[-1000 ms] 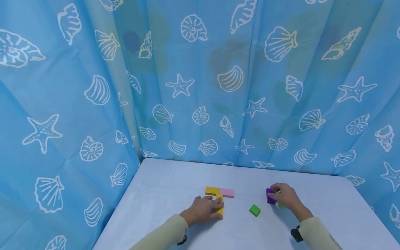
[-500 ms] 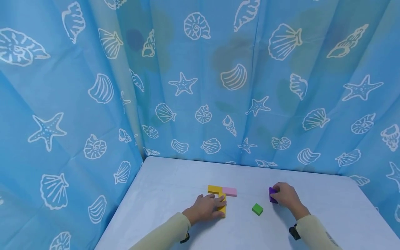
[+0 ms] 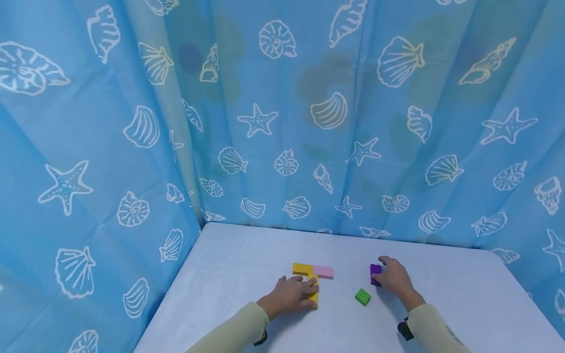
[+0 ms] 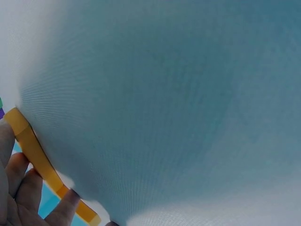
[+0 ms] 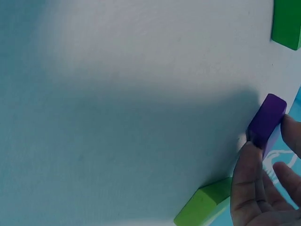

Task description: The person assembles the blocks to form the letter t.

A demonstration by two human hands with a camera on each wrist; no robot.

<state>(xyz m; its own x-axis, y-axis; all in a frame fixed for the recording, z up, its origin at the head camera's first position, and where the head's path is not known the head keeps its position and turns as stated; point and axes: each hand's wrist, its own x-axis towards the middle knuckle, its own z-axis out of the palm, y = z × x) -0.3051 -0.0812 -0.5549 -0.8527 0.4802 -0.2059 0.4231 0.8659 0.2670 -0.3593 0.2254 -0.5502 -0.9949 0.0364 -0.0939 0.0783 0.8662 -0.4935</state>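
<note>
My left hand (image 3: 289, 295) lies with spread fingers on the upright yellow block (image 3: 313, 298), which extends toward me from a second yellow block (image 3: 302, 268). A pink block (image 3: 323, 271) continues that far row to the right. In the left wrist view, fingertips touch the yellow edge (image 4: 40, 160). My right hand (image 3: 395, 279) pinches a purple block (image 3: 375, 274) between thumb and fingers, as the right wrist view shows around the purple block (image 5: 268, 117). A green block (image 3: 363, 296) lies between the hands.
The right wrist view has one green block (image 5: 288, 23) at its upper right and another green block (image 5: 202, 207) near the bottom. A blue curtain (image 3: 282, 122) with white shells hangs behind and left of the white table (image 3: 247, 255).
My right hand has moved a little left with the purple block. A green block showing beside that hand one second ago is hidden in the head view. The left hand stays on the yellow block.
</note>
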